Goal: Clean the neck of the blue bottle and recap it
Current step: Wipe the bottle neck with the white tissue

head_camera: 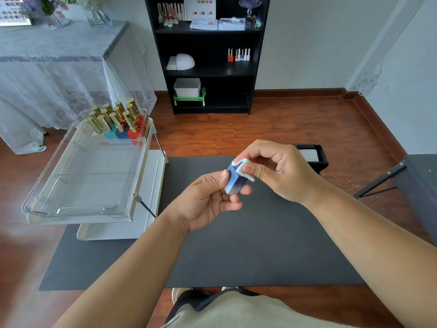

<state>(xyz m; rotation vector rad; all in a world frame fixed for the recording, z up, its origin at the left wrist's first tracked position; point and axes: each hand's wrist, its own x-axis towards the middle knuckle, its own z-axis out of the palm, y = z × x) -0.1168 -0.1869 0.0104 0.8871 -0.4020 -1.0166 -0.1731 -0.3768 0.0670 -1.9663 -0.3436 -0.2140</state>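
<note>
- Bottle, blue (234, 183): small square-sided body, deeper blue toward the base, held in the air above the dark mat (236, 245), tilted with its top toward the upper right. Neck hidden under a white pad; no cap seen on it.
- Left hand (210, 200): palm turned up, thumb and curled fingers gripping the bottle's lower body from the left and beneath.
- Right hand (274, 169): thumb and forefinger pinching a white pad (246, 168) folded over the bottle's top; the remaining fingers curl loosely behind.
- White pad: small, soft-looking, wrapped round the neck area, touching the bottle's shoulder; whether cotton or tissue cannot be told.
- Dark mat: flat rectangular sheet on a wooden floor (283, 129), directly below both hands.
- Clear tray (78, 185): transparent, divided into compartments, set on a white stand at the left edge of the mat.
- Gold-capped bottles (115, 118): a cluster standing in the far compartment of the clear tray, with teal, blue and red bases, caps leaning away to the upper right.
- Black box (312, 157): small, open-topped, white inside, on the floor just beyond the right hand.
- Black shelf unit (208, 55): against the far wall, carrying polish bottles, a white domed lamp, papers and a lidded white container on a green rack.
- Lace-covered table (47, 67): upper left, bearing glass vases with flowers.
</note>
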